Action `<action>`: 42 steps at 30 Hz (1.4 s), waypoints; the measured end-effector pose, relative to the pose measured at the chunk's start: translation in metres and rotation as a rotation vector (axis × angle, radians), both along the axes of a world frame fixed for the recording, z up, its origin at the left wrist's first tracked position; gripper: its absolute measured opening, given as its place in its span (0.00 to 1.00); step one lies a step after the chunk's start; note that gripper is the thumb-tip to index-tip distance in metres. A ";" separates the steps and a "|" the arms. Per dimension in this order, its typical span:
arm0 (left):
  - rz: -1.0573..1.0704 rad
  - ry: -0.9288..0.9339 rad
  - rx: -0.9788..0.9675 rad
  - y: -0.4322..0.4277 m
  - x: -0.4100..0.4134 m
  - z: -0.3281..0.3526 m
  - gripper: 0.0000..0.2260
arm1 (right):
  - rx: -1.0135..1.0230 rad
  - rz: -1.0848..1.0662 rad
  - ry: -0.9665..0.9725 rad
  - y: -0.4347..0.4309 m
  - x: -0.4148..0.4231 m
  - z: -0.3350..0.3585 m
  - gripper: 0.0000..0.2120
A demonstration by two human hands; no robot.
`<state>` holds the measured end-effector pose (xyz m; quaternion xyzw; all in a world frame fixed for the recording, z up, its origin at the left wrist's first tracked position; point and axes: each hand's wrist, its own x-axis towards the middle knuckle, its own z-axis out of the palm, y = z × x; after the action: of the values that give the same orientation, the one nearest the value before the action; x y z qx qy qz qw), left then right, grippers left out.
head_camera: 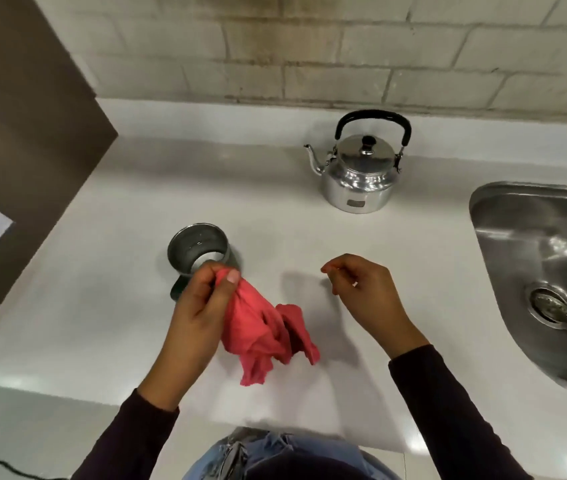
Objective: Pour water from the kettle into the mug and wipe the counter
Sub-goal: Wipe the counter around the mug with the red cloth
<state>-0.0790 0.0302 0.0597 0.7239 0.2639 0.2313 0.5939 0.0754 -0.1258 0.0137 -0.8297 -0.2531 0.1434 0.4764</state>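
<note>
Looking down from head height, we see a white counter (129, 209) filling most of the frame, with a pale brick wall (309, 46) across the top. Our left hand (199, 306), in the lower centre, pinches a crumpled pink cloth (261, 337) between thumb and fingers; the cloth hangs down from the grip, and whether it touches the counter we cannot tell. Our right hand (368, 289), right of centre, is loosely curled, fingertips near the thumb, and holds nothing. A steel mug (200, 249) stands left of centre, just behind the left hand's fingers, its dark handle partly hidden by them. A shiny metal kettle (361, 171) with a black handle sits upright in the upper right, spout pointing left, well apart from the mug. A steel sink (503, 216) occupies the right edge.
</note>
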 end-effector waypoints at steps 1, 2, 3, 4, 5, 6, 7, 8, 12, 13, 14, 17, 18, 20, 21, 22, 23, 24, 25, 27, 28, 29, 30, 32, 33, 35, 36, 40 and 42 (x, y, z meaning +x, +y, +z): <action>0.037 0.001 -0.014 0.010 -0.013 0.001 0.09 | -0.014 0.052 0.013 0.016 -0.006 -0.001 0.08; 0.045 0.001 -0.022 0.015 -0.019 0.003 0.10 | -0.024 0.082 0.023 0.024 -0.009 -0.003 0.08; 0.064 -0.001 -0.016 0.020 -0.026 0.005 0.10 | -0.032 0.120 0.036 0.033 -0.013 -0.004 0.09; 0.104 0.002 -0.003 0.027 -0.034 0.006 0.10 | -0.034 0.173 0.057 0.044 -0.019 -0.006 0.10; 0.163 -0.002 0.012 0.035 -0.044 0.008 0.10 | -0.037 0.238 0.092 0.059 -0.028 -0.008 0.10; 0.206 -0.013 0.021 0.040 -0.050 0.011 0.10 | -0.038 0.281 0.142 0.066 -0.034 -0.010 0.10; 0.258 -0.035 0.028 0.045 -0.056 0.013 0.10 | -0.039 0.319 0.203 0.075 -0.042 -0.012 0.10; 0.321 -0.067 0.041 0.052 -0.065 0.016 0.10 | -0.047 0.359 0.260 0.086 -0.052 -0.015 0.10; 0.425 -0.246 0.072 0.068 -0.088 0.034 0.13 | -0.079 0.398 0.367 0.114 -0.082 -0.032 0.17; 0.420 -0.289 0.059 0.071 -0.093 0.037 0.13 | -0.073 0.398 0.379 0.120 -0.090 -0.034 0.15; 0.398 -0.318 0.042 0.073 -0.094 0.037 0.11 | -0.049 0.393 0.392 0.125 -0.097 -0.035 0.11; 0.273 -0.280 -0.034 0.079 -0.098 0.026 0.05 | 0.044 0.375 0.433 0.138 -0.111 -0.034 0.10; 0.244 -0.215 -0.044 0.083 -0.100 0.017 0.06 | 0.059 0.366 0.454 0.143 -0.114 -0.034 0.11; 0.270 -0.002 0.029 0.090 -0.103 -0.005 0.09 | 0.078 0.331 0.528 0.149 -0.118 -0.033 0.09; 0.331 0.146 0.120 0.095 -0.107 -0.019 0.12 | 0.089 0.312 0.568 0.152 -0.120 -0.034 0.09; 0.393 0.288 0.219 0.100 -0.110 -0.034 0.14 | 0.099 0.302 0.604 0.154 -0.120 -0.036 0.11; 0.443 0.389 0.298 0.106 -0.115 -0.047 0.14 | 0.103 0.303 0.632 0.157 -0.121 -0.037 0.13; 0.476 0.439 0.357 0.110 -0.119 -0.060 0.12 | 0.106 0.311 0.657 0.161 -0.122 -0.036 0.15; 0.487 0.447 0.385 0.115 -0.121 -0.073 0.11 | 0.114 0.311 0.681 0.164 -0.123 -0.035 0.15; 0.444 0.433 0.392 0.122 -0.121 -0.091 0.07 | 0.133 0.282 0.732 0.172 -0.123 -0.032 0.16; 0.393 0.440 0.401 0.124 -0.118 -0.098 0.08 | 0.145 0.260 0.747 0.176 -0.122 -0.030 0.17; 0.320 0.441 0.423 0.126 -0.115 -0.104 0.12 | 0.155 0.242 0.748 0.179 -0.121 -0.030 0.18; 0.232 0.436 0.458 0.130 -0.110 -0.108 0.15 | 0.165 0.219 0.746 0.182 -0.121 -0.029 0.20; 0.057 0.445 0.579 0.136 -0.101 -0.115 0.19 | 0.181 0.169 0.741 0.186 -0.124 -0.029 0.22; -0.022 0.450 0.652 0.140 -0.099 -0.119 0.21 | 0.187 0.143 0.719 0.187 -0.125 -0.030 0.23; -0.145 0.444 0.769 0.144 -0.097 -0.125 0.21 | 0.202 0.081 0.668 0.185 -0.129 -0.034 0.23; -0.186 0.436 0.810 0.145 -0.097 -0.128 0.21 | 0.206 0.054 0.642 0.182 -0.130 -0.035 0.23; -0.234 0.489 0.858 0.145 -0.098 -0.144 0.26 | 0.177 0.039 0.571 0.166 -0.125 -0.038 0.24; -0.237 0.513 0.858 0.146 -0.098 -0.148 0.31 | 0.154 0.063 0.553 0.156 -0.121 -0.037 0.23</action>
<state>-0.1765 0.1758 -0.0884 0.9610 0.1984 0.0647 0.1816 -0.0454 0.0302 -0.0229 -0.7123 -0.1494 0.3595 0.5841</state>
